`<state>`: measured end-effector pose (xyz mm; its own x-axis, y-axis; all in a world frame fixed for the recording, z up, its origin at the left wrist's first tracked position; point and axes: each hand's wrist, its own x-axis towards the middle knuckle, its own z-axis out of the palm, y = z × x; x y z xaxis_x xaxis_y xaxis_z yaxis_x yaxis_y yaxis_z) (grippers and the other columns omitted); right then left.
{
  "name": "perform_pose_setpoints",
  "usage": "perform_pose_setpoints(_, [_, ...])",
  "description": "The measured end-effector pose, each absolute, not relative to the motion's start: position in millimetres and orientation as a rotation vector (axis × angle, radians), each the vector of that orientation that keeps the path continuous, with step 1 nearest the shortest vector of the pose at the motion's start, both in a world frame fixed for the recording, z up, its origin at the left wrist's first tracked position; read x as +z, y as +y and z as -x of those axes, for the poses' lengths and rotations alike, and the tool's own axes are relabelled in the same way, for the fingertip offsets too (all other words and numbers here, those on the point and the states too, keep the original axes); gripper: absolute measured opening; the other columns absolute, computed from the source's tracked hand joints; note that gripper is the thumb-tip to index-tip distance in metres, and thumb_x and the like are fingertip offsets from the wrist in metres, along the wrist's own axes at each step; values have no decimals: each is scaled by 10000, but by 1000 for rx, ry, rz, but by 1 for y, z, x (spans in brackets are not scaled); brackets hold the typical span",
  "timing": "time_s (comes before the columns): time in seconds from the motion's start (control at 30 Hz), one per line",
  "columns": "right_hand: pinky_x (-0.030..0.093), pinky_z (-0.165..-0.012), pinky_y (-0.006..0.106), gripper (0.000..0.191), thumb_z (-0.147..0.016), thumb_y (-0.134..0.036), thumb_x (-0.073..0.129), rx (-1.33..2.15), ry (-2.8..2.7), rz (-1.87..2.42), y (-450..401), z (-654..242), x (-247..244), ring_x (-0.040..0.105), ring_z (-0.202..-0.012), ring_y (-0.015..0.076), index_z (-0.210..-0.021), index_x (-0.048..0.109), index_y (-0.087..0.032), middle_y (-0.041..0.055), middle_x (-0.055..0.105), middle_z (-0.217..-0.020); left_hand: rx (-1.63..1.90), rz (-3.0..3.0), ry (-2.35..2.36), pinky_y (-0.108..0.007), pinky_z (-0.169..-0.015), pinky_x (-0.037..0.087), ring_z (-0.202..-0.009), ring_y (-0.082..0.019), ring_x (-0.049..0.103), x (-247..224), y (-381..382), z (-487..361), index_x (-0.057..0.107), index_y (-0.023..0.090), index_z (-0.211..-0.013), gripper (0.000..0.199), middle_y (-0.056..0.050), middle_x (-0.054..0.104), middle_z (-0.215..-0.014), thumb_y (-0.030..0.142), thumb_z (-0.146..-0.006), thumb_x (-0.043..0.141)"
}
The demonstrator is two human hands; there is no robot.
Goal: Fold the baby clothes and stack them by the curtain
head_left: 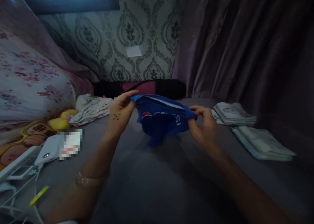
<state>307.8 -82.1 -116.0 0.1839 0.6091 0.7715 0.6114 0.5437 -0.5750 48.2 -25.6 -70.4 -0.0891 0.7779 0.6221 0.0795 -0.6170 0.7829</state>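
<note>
Over the middle of a dark grey surface [137,191], the left hand [120,114] and the right hand [204,125] stretch a blue pouch [164,119] between them. Each hand is closed on 1 end of it, with the thumb and fingers pinching the fabric. The pouch hangs down from its upper edge, where a pale strip runs across; its front shows a round red, white and blue logo and white lettering.

To the right lie 2 folded stacks: the far stack [234,114] and the near stack [263,143]. At the far side, a black and pink long bag [138,88] lies along the patterned wall [152,30]. On the left, patterned cloth [94,111] lies beside a yellow plush item [60,121]. Nearer on the left are a white device [49,148], a power strip [21,161], white cables [37,184] and a yellow strip [39,196]. A clear bracelet [88,179] circles the left wrist.
</note>
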Motion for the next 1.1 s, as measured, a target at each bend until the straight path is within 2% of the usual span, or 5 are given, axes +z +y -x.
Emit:
perform_pose_setpoints(0.13, [418, -845, 392, 99, -824, -125, 505, -388, -1918, 1040, -90, -308, -129, 576, -914, 214, -840, 494, -223, 56, 629, -922, 1596, -1611, 1184, -242, -597, 509, -647, -146, 625, -108, -26, -27, 674, 183, -881, 220, -12, 674, -720, 322, -711, 680])
perform_pose_setpoints(0.43, [437, -874, 371, 250, -907, -162, 450, 235, -2447, 1310, -115, -323, -207, 584, -968, 185, -1130, 521, -250, 51, 611, -1058, 1173, -1342, 1484, -235, -548, 415, -571, -149, 564, -236, -20, -9, 670, 159, -816, 244, 7, 612, -585, 282, -612, 621])
perform_pose_setpoints(0.77, [457, -884, 359, 212, -939, -221, 446, 193, -2403, 1295, -123, -291, -192, 572, -987, 205, -1089, 596, -214, 82, 608, -1035, 1233, -1321, 1515, -241, -572, 422, -595, -153, 562, -245, -29, -8, 654, 165, -822, 255, 11, 608, -606, 302, -611, 608])
perform_pose_setpoints(0.93, [458, -804, 301, 189, -951, -259, 445, 359, -2687, 1189, -137, -273, -188, 605, -871, 158, -933, 632, -245, 24, 632, -925, 1276, -1241, 1415, -243, -605, 445, -611, -143, 575, -246, -32, -4, 647, 166, -836, 270, 7, 626, -645, 300, -602, 626])
perform_pose_setpoints(1.1, [452, -768, 298, 214, -962, -250, 415, 225, -2462, 1307, -119, -277, -180, 582, -880, 172, -998, 626, -239, 39, 623, -948, 1284, -1205, 1380, -234, -606, 445, -595, -124, 566, -248, -33, -2, 641, 159, -880, 322, 19, 612, -637, 273, -579, 659])
